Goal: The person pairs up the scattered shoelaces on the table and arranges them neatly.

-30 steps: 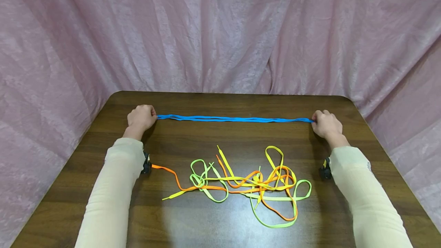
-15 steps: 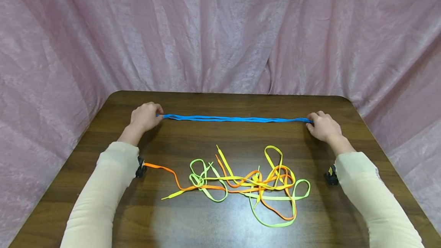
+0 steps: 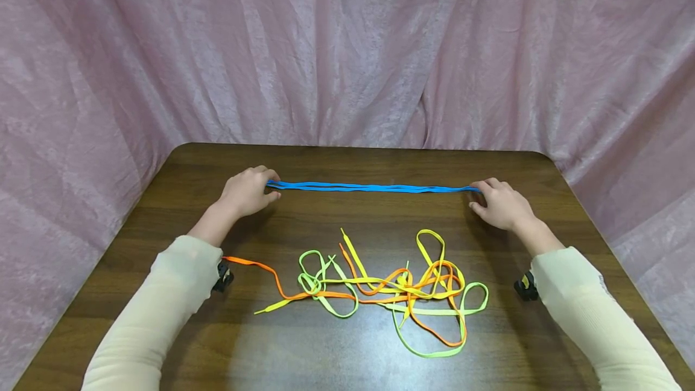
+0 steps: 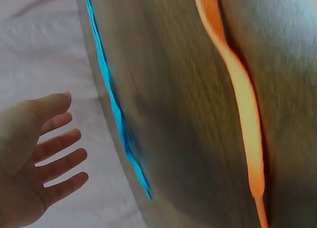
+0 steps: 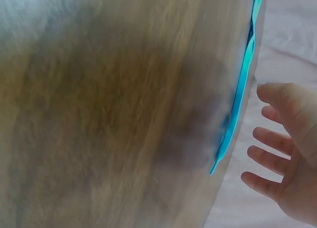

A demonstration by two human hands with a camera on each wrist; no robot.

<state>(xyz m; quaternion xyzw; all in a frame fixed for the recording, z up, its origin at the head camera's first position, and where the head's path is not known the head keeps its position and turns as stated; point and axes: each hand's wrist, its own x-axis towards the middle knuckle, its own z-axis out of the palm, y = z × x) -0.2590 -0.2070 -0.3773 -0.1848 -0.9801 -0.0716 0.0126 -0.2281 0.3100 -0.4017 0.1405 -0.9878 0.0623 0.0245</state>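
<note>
A blue shoelace [image 3: 369,187], laid in nearly straight strands, stretches across the back of the brown table [image 3: 304,355]. Above its left end is my left hand [image 3: 247,192], thumb and fingers apart and holding nothing. My right hand [image 3: 502,203] hovers over the opposite end in the same way, fingers spread. In the left wrist view the lace's tip [image 4: 148,194] lies on the wood, apart from the fingers [image 4: 69,161]. The right wrist view likewise has the other tip [image 5: 213,169] on the table with the fingers [image 5: 270,159] off to its side.
Nearer the front, orange [image 3: 331,296], yellow [image 3: 353,255] and light green [image 3: 434,355] shoelaces lie in a loose tangle. One orange end runs left toward the left wrist camera [image 3: 223,275]. A pink curtain [image 3: 347,47] hangs behind the table's back edge.
Both hands have let go of the blue shoelace's ends, spread their fingers and moved inward toward each other. The lace stays stretched on the table; the tangled laces have not moved.
</note>
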